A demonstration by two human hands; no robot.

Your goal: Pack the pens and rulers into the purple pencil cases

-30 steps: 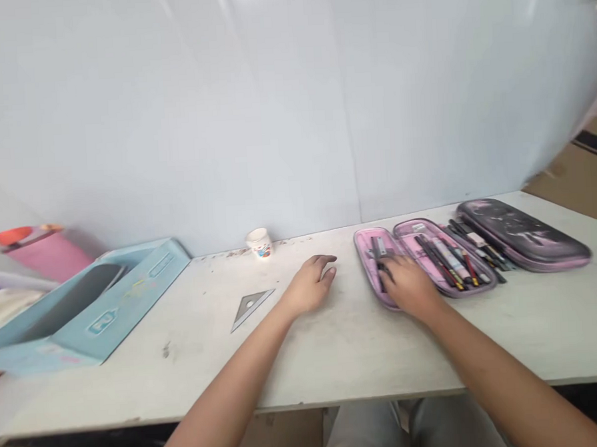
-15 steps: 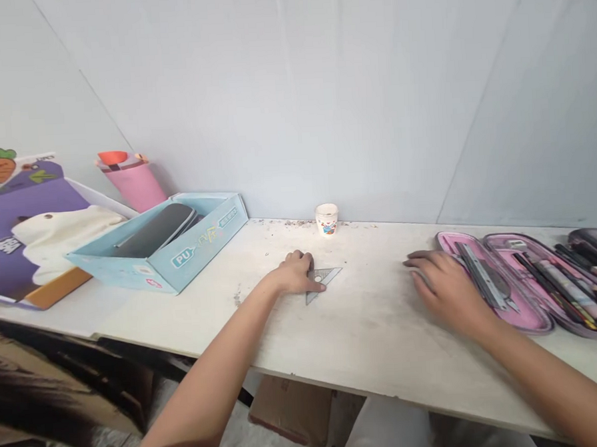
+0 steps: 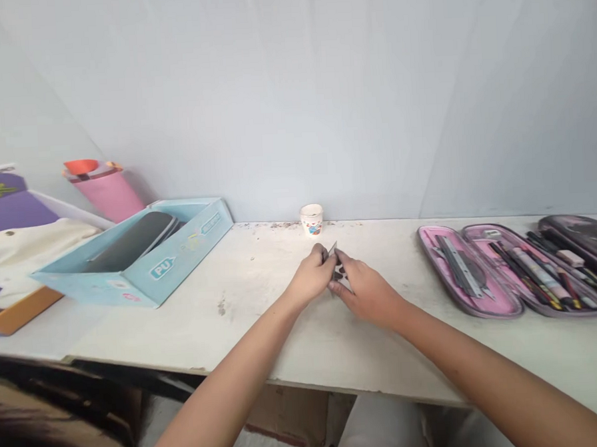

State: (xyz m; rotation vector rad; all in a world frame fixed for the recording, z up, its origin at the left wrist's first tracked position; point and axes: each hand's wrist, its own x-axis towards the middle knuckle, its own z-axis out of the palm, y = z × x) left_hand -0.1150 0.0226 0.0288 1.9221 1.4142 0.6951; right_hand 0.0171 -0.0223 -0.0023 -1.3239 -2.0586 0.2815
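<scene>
My left hand (image 3: 312, 276) and my right hand (image 3: 366, 288) meet over the middle of the white table (image 3: 245, 346). Both have their fingers closed on a small clear set square (image 3: 333, 248). Its pointed tip sticks up between the fingertips, and the fingers cover most of the rest. A small white paper cup (image 3: 312, 220) with a coloured print stands upright just behind the hands, near the wall.
On the right lies an open pink pencil case (image 3: 514, 309) holding rulers, pencils and pens, with a dark case (image 3: 587, 235) behind it. On the left are a light blue box (image 3: 180, 260) with a grey case (image 3: 134, 242) inside, a pink roll-shaped item (image 3: 109, 195) and white cloth (image 3: 40, 254).
My right hand has moved left from beside the pencil case to meet my left hand at the set square. The set square now stands tilted up in the fingers. The view has shifted slightly.
</scene>
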